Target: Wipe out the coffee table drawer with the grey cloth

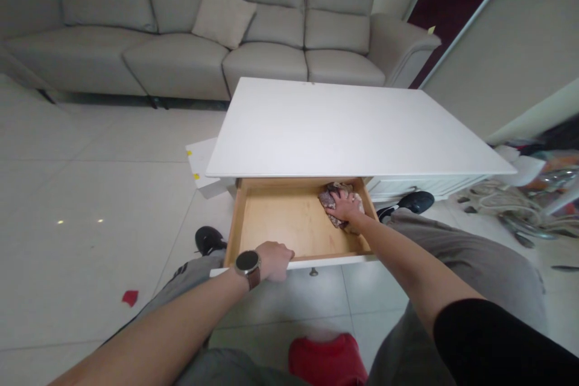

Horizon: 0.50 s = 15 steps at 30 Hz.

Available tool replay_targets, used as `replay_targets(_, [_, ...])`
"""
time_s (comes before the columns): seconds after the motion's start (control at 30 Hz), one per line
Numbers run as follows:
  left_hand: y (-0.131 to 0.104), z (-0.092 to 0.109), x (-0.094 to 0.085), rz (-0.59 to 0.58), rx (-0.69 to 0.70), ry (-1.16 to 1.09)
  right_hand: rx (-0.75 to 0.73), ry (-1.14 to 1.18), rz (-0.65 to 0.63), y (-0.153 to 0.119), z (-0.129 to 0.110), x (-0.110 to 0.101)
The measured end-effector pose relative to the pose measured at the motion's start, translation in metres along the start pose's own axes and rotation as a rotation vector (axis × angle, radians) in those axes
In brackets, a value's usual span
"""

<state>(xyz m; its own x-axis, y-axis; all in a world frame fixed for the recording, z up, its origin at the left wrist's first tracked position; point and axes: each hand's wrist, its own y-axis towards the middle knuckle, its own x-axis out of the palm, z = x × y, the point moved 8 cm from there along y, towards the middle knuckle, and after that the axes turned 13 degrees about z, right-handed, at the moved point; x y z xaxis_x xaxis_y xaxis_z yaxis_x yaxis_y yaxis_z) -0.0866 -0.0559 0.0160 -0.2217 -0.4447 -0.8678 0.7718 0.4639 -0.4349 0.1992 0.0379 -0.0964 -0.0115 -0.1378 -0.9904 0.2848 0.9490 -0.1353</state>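
Note:
A wooden drawer (pixel 280 217) is pulled out from under the white tabletop, its inside bare pale wood on the left and middle. My left hand (pixel 275 259), with a watch (pixel 247 262) at the wrist, is closed over the top edge of the drawer's white front. Inside the drawer's right end, my right hand (pixel 344 206) presses down on a crumpled, patterned cloth (pixel 337 221), fingers and thumb spread over it and gripping it. Part of the cloth is hidden beneath the palm. A small round knob (pixel 313 272) sticks out from the drawer front.
The white tabletop (pixel 348 126) overhangs the drawer. Behind it stands a long grey sofa (pixel 266 66) with a cushion (pixel 224 15). A red stool-like object (pixel 326 359) is between my legs. A white box (pixel 203 160) lies left of the table; cluttered items (pixel 529 193) are at right.

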Motion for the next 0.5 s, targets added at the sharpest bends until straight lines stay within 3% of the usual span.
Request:
replay_targets(0.23, [-0.003, -0.004, -0.007, 0.034, 0.006, -0.018, -0.012, -0.023, 0.044, 0.027, 0.008, 0.001])
replay_targets(0.5, [0.002, -0.02, -0.013, 0.117, -0.005, -0.041, 0.149, 0.016, 0.058, 0.045, 0.005, 0.003])
